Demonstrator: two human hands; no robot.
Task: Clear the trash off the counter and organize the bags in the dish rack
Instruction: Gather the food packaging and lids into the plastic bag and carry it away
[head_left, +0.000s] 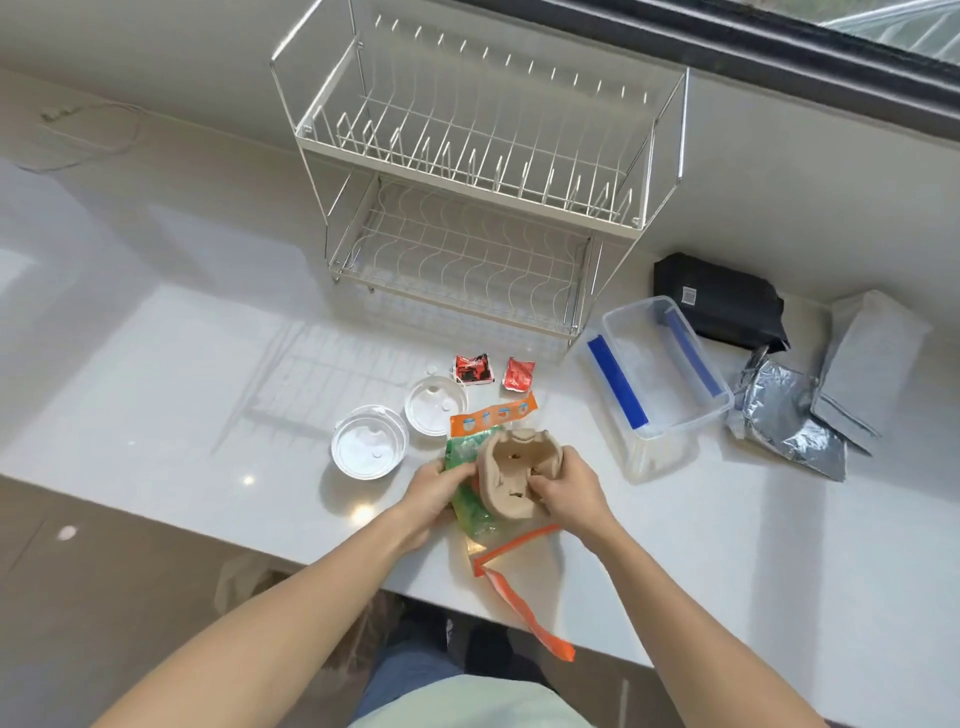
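Observation:
A crumpled beige pulp tray (514, 475) is held over the counter's front edge. My right hand (569, 491) grips its right side. My left hand (434, 491) holds its left side together with a green plastic wrapper (470, 514) under it. An orange-edged clear bag (511, 566) lies below them and hangs over the edge. Behind lie an orange strip (493, 415) and two red sauce sachets (472, 370) (518, 374). A white two-tier wire dish rack (467, 171) stands at the back. Right of it lie a black bag (722, 304), a crumpled silver foil bag (789, 415) and a grey bag (872, 353).
Two round clear plastic lids (370, 441) (435, 404) sit left of my hands. A clear plastic box with blue clips (660, 369) stands to the right of the sachets. A white cable (93, 135) lies at the far left. A window sill runs along the back right.

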